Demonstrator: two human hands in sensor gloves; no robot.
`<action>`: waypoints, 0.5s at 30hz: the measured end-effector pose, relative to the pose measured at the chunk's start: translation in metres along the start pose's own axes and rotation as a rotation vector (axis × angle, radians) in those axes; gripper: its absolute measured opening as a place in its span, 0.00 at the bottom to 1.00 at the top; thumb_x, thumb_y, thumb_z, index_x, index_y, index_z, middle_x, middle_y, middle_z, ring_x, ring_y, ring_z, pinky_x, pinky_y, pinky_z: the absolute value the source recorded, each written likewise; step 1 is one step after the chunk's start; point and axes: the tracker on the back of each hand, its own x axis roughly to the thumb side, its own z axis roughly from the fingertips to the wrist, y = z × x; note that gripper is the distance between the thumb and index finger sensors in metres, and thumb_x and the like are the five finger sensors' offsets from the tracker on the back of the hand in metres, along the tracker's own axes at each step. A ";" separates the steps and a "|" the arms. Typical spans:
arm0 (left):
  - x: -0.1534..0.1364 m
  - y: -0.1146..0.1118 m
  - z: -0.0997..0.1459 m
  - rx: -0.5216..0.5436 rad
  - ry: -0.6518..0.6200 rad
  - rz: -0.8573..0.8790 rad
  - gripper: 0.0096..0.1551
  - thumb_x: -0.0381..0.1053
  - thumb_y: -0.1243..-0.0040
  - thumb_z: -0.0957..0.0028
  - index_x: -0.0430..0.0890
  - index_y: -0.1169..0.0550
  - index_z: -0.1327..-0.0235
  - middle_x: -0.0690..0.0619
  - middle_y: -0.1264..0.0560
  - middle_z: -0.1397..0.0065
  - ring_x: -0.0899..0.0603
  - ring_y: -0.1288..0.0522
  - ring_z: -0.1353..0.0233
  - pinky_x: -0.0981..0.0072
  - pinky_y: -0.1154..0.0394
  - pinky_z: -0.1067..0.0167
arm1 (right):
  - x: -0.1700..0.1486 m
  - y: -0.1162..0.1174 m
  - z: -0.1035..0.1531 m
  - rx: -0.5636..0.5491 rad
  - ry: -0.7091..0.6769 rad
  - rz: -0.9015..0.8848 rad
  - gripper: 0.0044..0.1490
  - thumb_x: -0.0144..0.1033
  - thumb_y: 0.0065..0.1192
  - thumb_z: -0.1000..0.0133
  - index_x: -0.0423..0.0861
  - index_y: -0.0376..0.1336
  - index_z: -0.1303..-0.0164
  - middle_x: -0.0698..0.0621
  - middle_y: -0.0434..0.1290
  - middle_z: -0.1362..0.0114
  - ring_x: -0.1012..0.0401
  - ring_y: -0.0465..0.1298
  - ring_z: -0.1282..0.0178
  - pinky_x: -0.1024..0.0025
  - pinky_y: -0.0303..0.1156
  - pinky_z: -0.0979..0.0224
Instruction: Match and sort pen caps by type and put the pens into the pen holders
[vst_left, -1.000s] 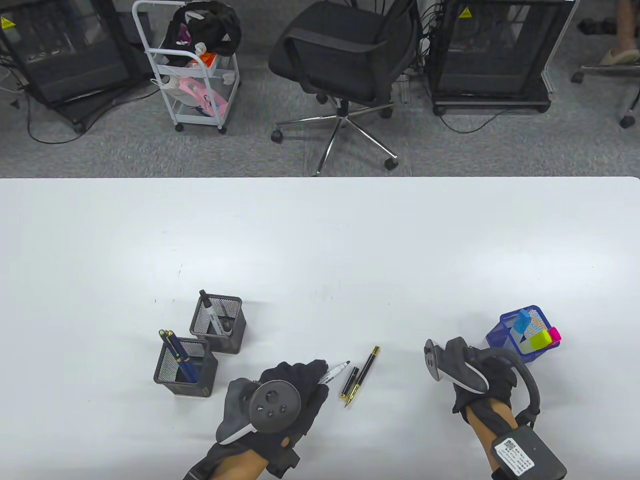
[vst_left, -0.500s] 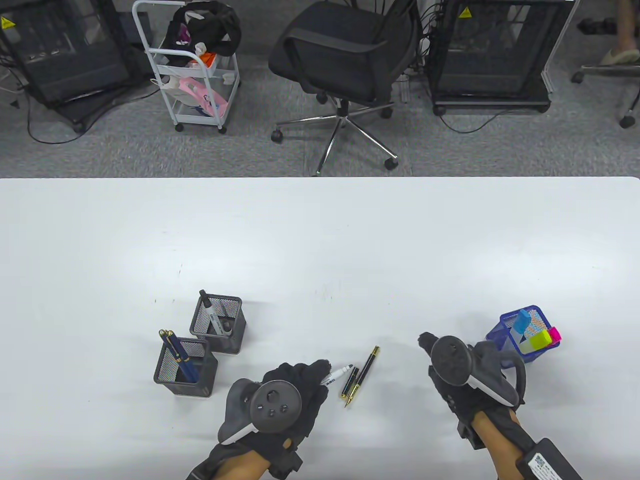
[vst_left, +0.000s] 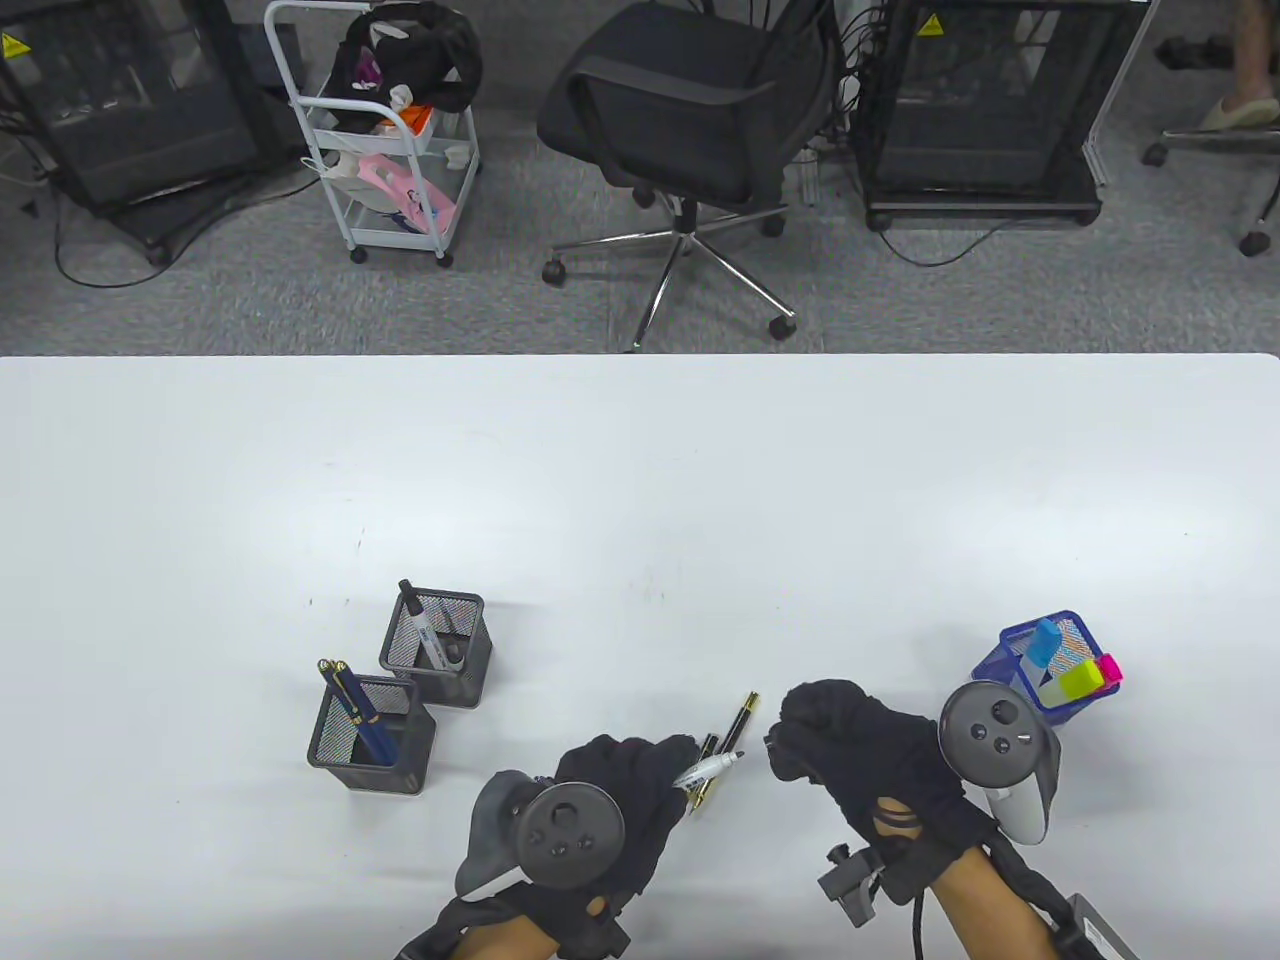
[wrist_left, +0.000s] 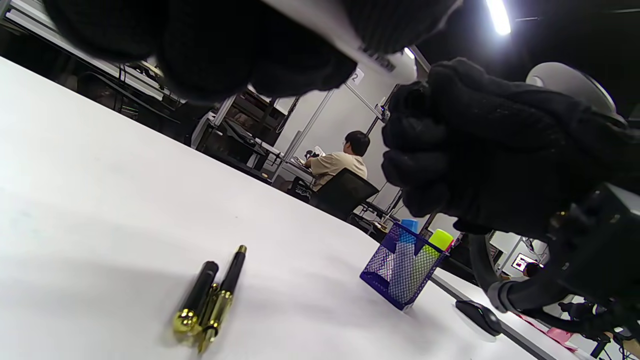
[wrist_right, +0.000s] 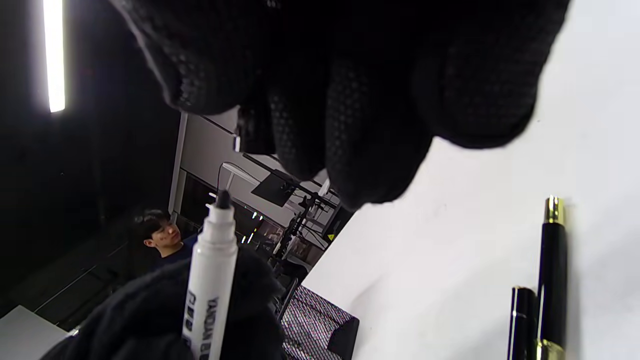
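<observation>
While the left hand (vst_left: 610, 790) grips the white marker (vst_left: 708, 768) by its barrel, tip bare and pointing toward the right hand (vst_left: 850, 745), the marker sits lifted off the table (vst_left: 640, 500), likely so a cap can go on. Left fingers are curled round the barrel; in the right wrist view the marker (wrist_right: 210, 285) sticks up out of the glove with its black nib exposed. The right hand is close to the nib, fingers bunched and curled; whether they pinch a cap I cannot tell, nothing shows between them.

Under the marker lie a black-and-gold pen (vst_left: 735, 730) and its black cap (vst_left: 706, 748), side by side and touching, both uncapped and unsorted (wrist_left: 220, 295).

Left of the hands stand two black mesh holders: the near holder (vst_left: 368, 735) has blue pens, the far holder (vst_left: 435, 645) has a capped marker, probably where this one goes. The blue holder (vst_left: 1010, 665) at right has highlighters.

Judgement: capping step for the marker, then drop it in the far holder; the gold pen is left to do.
</observation>
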 end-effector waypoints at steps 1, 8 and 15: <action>0.001 0.000 0.000 -0.001 -0.002 -0.003 0.32 0.50 0.47 0.48 0.40 0.26 0.31 0.39 0.20 0.42 0.37 0.20 0.49 0.23 0.31 0.41 | -0.001 0.002 0.000 0.005 0.005 -0.004 0.31 0.48 0.69 0.53 0.40 0.70 0.48 0.46 0.87 0.55 0.53 0.92 0.60 0.60 0.88 0.55; 0.001 -0.002 0.000 -0.007 -0.007 -0.011 0.32 0.50 0.46 0.48 0.40 0.26 0.31 0.39 0.20 0.42 0.37 0.20 0.49 0.23 0.31 0.41 | -0.001 0.015 0.000 0.040 0.017 0.035 0.31 0.52 0.67 0.52 0.41 0.71 0.50 0.47 0.88 0.56 0.54 0.92 0.61 0.61 0.88 0.56; 0.006 -0.006 -0.001 -0.041 -0.016 -0.051 0.31 0.49 0.48 0.48 0.39 0.25 0.33 0.38 0.19 0.45 0.37 0.20 0.52 0.23 0.30 0.42 | 0.008 0.032 0.001 0.086 -0.035 0.183 0.28 0.53 0.64 0.51 0.43 0.73 0.53 0.48 0.88 0.59 0.55 0.92 0.65 0.61 0.88 0.58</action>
